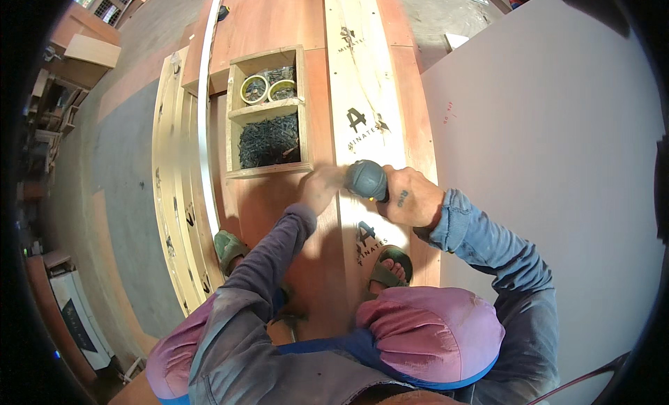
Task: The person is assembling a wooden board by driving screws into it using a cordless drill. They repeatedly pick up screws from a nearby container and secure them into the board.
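My right hand is wrapped round the handle of a dark grey cordless drill, seen mostly from its rounded back. The drill is over a long pale board printed with black marks. Close against the drill's left side is my left hand, its fingers smeared by motion, so whether they grip anything cannot be made out. Just beyond that hand stands a wooden box with two compartments. Dark screws fill the near one, and two round yellow-rimmed tubs sit in the far one.
A large white panel spans the right side. To the left run a long white strip and pale timber lengths. My sandalled feet are on either side of the reddish wooden surface. Wooden pieces lie at the far left.
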Demonstrator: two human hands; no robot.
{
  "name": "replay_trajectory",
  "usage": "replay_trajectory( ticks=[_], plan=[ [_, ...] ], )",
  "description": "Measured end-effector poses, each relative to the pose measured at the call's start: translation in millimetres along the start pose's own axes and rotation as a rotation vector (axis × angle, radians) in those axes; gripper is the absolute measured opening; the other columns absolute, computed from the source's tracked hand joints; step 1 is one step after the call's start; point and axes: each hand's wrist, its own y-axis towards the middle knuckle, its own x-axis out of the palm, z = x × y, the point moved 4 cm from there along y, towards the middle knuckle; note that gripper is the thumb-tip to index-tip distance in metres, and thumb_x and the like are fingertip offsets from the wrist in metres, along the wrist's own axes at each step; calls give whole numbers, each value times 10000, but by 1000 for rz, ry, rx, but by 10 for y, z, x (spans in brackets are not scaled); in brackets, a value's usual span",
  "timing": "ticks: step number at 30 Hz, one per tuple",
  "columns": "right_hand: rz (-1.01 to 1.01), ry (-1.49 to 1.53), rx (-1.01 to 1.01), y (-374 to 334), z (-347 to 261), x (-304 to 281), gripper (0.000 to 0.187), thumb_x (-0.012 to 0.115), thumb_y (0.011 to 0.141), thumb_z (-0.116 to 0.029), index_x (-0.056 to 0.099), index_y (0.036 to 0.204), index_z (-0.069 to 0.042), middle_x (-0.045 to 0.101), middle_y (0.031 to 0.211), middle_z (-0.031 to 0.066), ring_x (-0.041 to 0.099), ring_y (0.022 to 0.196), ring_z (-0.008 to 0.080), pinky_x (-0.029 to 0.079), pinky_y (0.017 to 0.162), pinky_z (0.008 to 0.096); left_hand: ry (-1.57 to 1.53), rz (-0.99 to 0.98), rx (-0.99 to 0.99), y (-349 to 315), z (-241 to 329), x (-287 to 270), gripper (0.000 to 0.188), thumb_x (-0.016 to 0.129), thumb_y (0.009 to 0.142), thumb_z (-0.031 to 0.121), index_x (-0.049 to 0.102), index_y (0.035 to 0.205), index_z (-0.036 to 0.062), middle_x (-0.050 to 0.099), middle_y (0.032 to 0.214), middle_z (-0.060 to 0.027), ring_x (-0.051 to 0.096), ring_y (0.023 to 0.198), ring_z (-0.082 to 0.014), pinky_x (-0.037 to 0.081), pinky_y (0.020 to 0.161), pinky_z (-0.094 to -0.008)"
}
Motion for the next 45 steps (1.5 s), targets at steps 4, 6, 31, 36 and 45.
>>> replay_trajectory(
  ticks=[4,6,31,36,45],
  plan=[
    [41,71,-17,-34,140,-49,321,703,800,-113,582,981,123,663,751,319,699,760,475,571,688,474,107,177,-60,-138,33,115,272,652,896,-45,672,1167,-31,621,1190,-82,657,1096,-189,545,938,-313],
    [52,76,-34,-89,134,-51,328,707,800,-99,586,1004,127,664,747,308,699,749,468,568,680,471,90,247,-65,-169,34,114,259,663,892,-36,676,1150,-26,630,1174,-95,676,1045,-197,557,928,-314],
    [-20,31,-39,13,-12,-56,346,709,786,-130,601,1013,109,666,780,321,693,777,480,566,698,486,73,360,-122,-175,72,311,280,669,849,24,736,1116,73,604,1090,-157,611,1039,-332,503,894,-396],
    [32,64,-51,-70,-2,1,330,700,807,-135,601,1019,98,661,787,324,691,780,479,560,703,485,186,375,-163,-203,-96,297,321,699,829,93,714,1149,81,647,1179,-204,609,1110,-391,493,947,-467],
    [89,104,-24,-365,16,143,449,733,779,-36,595,1198,48,693,841,259,714,789,410,568,718,419,29,704,-270,-433,-179,498,335,798,860,164,680,1141,24,689,1065,-139,676,960,-272,550,855,-375]
  ],
)
